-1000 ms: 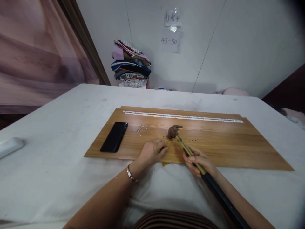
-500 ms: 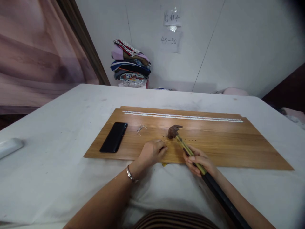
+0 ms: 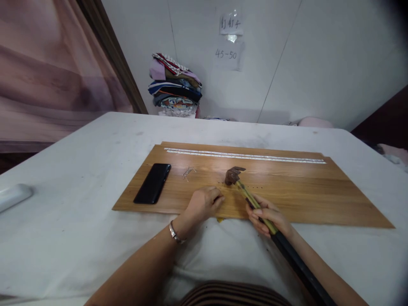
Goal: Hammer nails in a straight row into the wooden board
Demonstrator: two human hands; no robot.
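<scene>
My right hand [image 3: 269, 216] is wrapped around the yellow part of the handle of a claw hammer [image 3: 253, 199]. Its rusty head is at or just above the wooden board [image 3: 306, 191], near a row of small dark dots. My left hand [image 3: 204, 202] rests on the board to the left of the hammer head, fingers curled and pinched together. Whatever they may hold is too small to make out. Beyond the left hand lies a small loose pile of nails [image 3: 188, 172].
A black phone [image 3: 152, 183] lies on the board's left side. Two white measuring strips [image 3: 245, 156] run along its far edge. The board lies on a white-covered table [image 3: 73, 170]. Folded clothes [image 3: 175, 85] are stacked by the wall, and a white object [image 3: 14, 196] sits far left.
</scene>
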